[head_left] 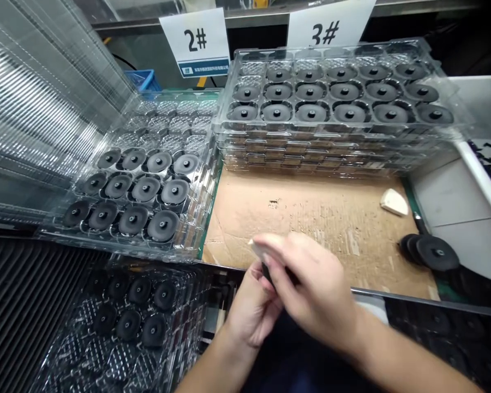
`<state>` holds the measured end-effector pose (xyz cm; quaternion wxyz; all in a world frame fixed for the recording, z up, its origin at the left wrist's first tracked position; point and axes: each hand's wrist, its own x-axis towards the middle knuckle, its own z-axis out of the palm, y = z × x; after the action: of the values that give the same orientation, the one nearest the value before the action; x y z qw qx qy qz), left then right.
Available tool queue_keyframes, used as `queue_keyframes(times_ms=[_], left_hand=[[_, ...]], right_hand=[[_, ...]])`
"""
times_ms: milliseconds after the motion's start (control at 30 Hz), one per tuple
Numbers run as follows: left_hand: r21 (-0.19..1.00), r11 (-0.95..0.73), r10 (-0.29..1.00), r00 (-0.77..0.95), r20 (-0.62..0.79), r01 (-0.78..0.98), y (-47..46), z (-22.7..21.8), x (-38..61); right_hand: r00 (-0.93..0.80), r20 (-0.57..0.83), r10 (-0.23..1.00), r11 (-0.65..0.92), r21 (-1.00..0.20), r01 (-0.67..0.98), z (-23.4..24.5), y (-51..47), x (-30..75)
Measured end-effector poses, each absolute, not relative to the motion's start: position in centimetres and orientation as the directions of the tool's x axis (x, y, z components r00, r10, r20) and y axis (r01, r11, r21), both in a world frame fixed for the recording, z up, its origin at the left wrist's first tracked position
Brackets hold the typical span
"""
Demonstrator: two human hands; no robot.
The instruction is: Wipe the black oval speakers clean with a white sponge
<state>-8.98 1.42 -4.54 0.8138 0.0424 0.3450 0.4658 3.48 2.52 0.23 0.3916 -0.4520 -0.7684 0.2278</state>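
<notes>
While my left hand (251,308) cradles a small dark part (268,273) and my right hand (311,284) pinches a pale pad (258,248) against it, the part seems light and stiff, safest held by its rim; open cardboard (311,218) stretches toward stacked clear trays (331,147) of black discs (311,112).

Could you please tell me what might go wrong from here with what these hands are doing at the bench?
The small dark part, held between the left hand and right hand, is close to the front edge of the cardboard, so a slip could perhaps send it off that edge. The loose round black parts at the right lie outside any tray, so they might get knocked or scuffed.
</notes>
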Motion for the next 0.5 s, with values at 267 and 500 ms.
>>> queue_keyframes(times_ms=[267,500], left_hand=[[0.412,0.601,0.779,0.387,-0.493,-0.685,1.2,-3.6,-7.9],[0.366,0.660,0.732,0.453,-0.509,-0.656,1.1,-3.0,-6.9]], right_hand=[[-0.214,0.377,0.901,0.432,-0.726,0.535,0.8,1.5,4.3],[-0.371,0.241,0.897,0.419,-0.732,0.537,1.4,-1.1,8.7]])
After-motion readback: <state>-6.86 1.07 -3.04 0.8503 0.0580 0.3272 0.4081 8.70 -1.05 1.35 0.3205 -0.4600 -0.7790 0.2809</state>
